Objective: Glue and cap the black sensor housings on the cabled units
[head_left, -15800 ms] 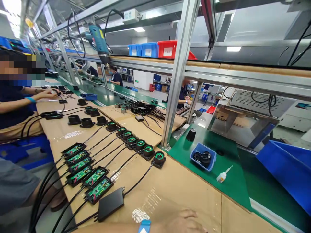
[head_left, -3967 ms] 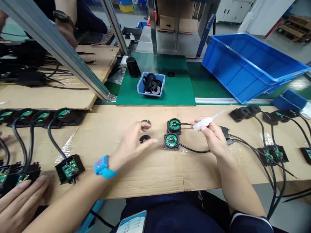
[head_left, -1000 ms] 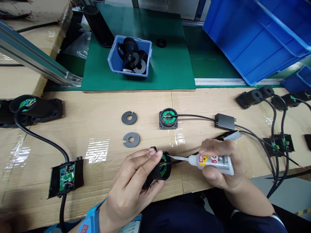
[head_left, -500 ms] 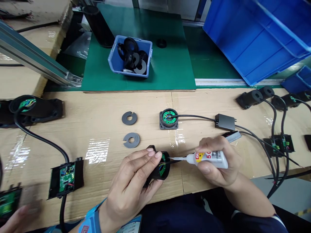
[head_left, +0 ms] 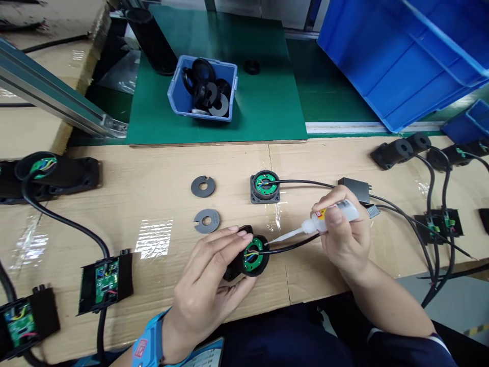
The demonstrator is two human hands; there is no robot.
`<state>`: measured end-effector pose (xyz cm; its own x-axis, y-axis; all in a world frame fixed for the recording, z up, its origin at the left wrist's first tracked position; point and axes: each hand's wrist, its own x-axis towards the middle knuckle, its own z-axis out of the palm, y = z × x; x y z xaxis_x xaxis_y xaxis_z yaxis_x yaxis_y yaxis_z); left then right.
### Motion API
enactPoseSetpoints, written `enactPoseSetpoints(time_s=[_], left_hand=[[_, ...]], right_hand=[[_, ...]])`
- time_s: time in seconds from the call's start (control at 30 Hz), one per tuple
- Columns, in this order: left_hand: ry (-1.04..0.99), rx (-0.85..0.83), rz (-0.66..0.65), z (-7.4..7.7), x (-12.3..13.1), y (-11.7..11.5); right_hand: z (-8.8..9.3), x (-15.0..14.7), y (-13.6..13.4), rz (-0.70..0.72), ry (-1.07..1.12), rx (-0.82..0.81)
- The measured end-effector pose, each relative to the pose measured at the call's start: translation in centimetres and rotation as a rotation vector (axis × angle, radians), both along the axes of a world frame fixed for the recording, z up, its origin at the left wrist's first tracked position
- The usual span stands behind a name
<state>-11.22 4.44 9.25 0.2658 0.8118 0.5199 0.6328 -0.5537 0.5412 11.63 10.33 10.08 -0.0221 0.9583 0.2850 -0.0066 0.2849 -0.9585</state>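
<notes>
My left hand (head_left: 212,275) is wrapped round a black round housing (head_left: 263,264), tilted so its opening faces right. Inside the housing sits a green ring-shaped circuit board (head_left: 249,262) with coloured wires, and a black cable (head_left: 292,248) runs out to the right. In my right hand (head_left: 346,234) is a white glue bottle (head_left: 336,215), its long thin nozzle (head_left: 284,236) slanting down to the housing's upper right rim. Two grey slotted discs (head_left: 204,186) lie just beyond my left hand. Behind the held housing stands a similar square-flanged one (head_left: 265,187), cabled to a black box (head_left: 353,189).
A small blue bin (head_left: 202,114) of black rings and discs stands on a green board (head_left: 267,112). A large blue crate (head_left: 397,66) fills the back right. Opened black boxes with circuit boards (head_left: 107,281) lie left. Cabled black housings (head_left: 393,153) stand right.
The housing has turned to show more of its board. My right hand has tilted the bottle, raising its body, and the nozzle has moved to the rim. The other person's hand at lower left has gone.
</notes>
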Motion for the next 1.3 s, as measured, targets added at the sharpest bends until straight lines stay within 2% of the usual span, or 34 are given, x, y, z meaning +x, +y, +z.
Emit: enactPoseSetpoints(time_s=[0.2,0.33,0.5,0.87,1.3], left_hand=[[-0.142,-0.253,0.005,-1.4,0.3,-0.4],[-0.230,-0.425,0.018,-2.0,0.3,-0.9],[-0.322,-0.541,0.025,-2.2,0.3,-1.2],[-0.338,-0.563,0.027,-2.2,0.4,-1.3],[-0.354,-0.575,0.018,-2.1,0.6,-1.3]], right_hand=[[-0.8,-0.7,0.5,0.141,0.175,-0.235],[-0.4,-1.3,0.6,0.226,0.155,-0.264],[0.1,-1.6,0.6,0.305,0.109,-0.298],[0.4,-1.3,0.6,0.313,0.061,-0.288],[0.3,-1.4,0.8,0.234,0.084,-0.255]])
